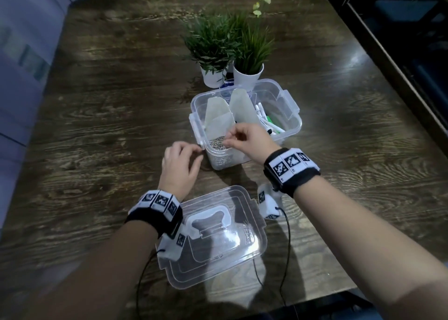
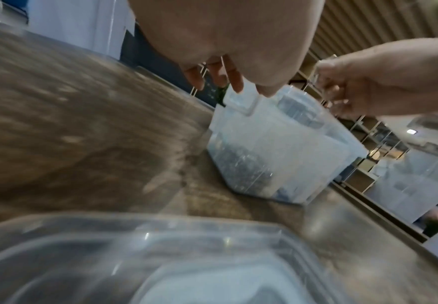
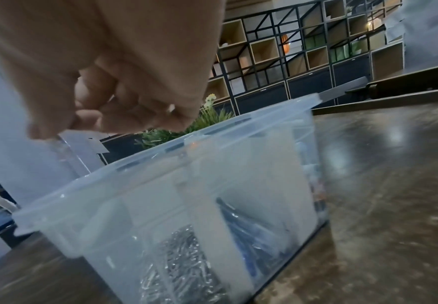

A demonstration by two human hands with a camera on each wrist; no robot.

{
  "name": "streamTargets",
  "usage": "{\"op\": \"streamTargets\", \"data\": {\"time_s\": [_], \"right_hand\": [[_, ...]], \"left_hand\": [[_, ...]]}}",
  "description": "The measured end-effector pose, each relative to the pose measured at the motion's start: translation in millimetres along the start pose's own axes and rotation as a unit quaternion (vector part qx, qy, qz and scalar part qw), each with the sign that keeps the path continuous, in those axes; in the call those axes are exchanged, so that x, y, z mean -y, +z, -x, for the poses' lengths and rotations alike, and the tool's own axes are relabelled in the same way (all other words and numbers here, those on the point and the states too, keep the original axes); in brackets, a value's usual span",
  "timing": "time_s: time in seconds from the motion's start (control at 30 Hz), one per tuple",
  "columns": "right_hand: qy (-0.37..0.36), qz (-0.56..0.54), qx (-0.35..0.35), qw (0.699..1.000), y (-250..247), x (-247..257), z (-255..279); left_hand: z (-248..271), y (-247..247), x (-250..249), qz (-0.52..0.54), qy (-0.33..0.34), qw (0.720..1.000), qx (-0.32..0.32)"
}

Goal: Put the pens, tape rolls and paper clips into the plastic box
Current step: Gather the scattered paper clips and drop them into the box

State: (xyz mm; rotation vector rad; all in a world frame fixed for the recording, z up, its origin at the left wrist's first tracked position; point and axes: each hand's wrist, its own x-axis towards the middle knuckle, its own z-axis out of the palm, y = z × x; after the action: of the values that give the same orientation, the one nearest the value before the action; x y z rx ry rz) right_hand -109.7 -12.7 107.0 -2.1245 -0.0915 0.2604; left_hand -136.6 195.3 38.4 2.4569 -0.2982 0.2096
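Clear plastic box [image 1: 288,116] sits on the tabletop [image 1: 97,101], with pens [image 1: 269,123] and paper clips [image 1: 218,141] inside. Right hand [image 1: 247,137] hovers over the clips, fingertips pinched together. Left hand [image 1: 180,167] touches the box's side latch, fingers loose.

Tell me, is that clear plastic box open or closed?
Open. The plastic box has no cover on; its lid lies flat on the table nearer the person.

no readable text; wrist bands [image 1: 291,168] carry only black-white marker patterns.
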Motion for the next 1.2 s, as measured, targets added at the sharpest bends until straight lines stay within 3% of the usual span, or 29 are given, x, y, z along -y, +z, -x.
{"op": "streamTargets", "data": {"time_s": [0.1, 0.27, 0.4, 0.53, 0.6, 0.77, 0.97, 1.07, 1.2], "right_hand": [[0.015, 0.036, -0.039, 0.998, 18, 5, -34], [0.071, 0.232, -0.006, 0.970, 45, -5, -52], [0.052, 0.182, -0.030, 0.981, 40, -5, -47], [-0.045, 0.119, -0.089, 0.988, 28, -6, -22], [-0.067, 0.076, -0.087, 0.991, 24, -8, -1], [0.003, 0.089, -0.007, 0.996, 25, -38, 51], [0.096, 0.188, 0.186, 0.960, 55, -93, 110], [0.087, 0.213, 0.251, 0.940, 73, -112, 127], [0.050, 0.204, 0.256, 0.944, 92, -118, 136]], "left_hand": [[36, 1, 20, -0.012, -0.038, 0.998, 0.057], [86, 3, 43, -0.032, -0.033, 0.991, 0.127], [113, 0, 49, -0.080, -0.027, 0.964, 0.253], [139, 8, 37, -0.155, -0.016, 0.910, 0.385], [140, 12, 31, -0.180, -0.001, 0.893, 0.413], [105, 29, 22, -0.177, -0.015, 0.884, 0.433], [119, 27, 11, -0.079, 0.032, 0.945, 0.315], [148, 33, 13, -0.081, 0.081, 0.954, 0.276], [168, 45, 18, -0.096, 0.116, 0.958, 0.243]]}}
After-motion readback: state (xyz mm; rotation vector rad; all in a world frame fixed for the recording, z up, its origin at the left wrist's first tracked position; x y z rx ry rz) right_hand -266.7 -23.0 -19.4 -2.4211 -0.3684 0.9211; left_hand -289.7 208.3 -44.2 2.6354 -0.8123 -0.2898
